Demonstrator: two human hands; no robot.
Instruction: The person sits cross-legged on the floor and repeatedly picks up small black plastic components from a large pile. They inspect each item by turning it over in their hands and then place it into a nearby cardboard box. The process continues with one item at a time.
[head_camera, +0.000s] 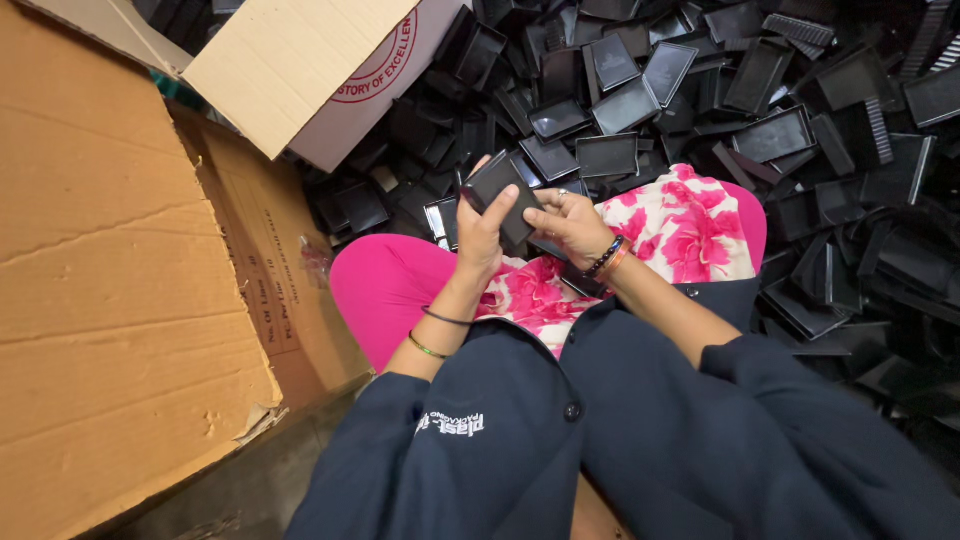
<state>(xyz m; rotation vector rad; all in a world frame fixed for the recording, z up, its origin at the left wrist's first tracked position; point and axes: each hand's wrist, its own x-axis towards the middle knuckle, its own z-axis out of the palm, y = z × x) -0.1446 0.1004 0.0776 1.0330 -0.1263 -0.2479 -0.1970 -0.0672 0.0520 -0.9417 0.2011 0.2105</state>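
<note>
Nearest, dark sleeves and a pink lap. Above the lap, the left hand (480, 232) and right hand (568, 222) both grasp one black tray (503, 192) — gripping by the edges, thumbs on top, looks the steadiest way. Left — a cardboard box (120, 280). Farther off, a heap of trays (700, 90).

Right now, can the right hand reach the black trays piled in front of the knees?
Probably yes. The right hand is at the black tray both hands hold, and the pile of black trays lies just beyond it with nothing between. It would have to let go first.
</note>
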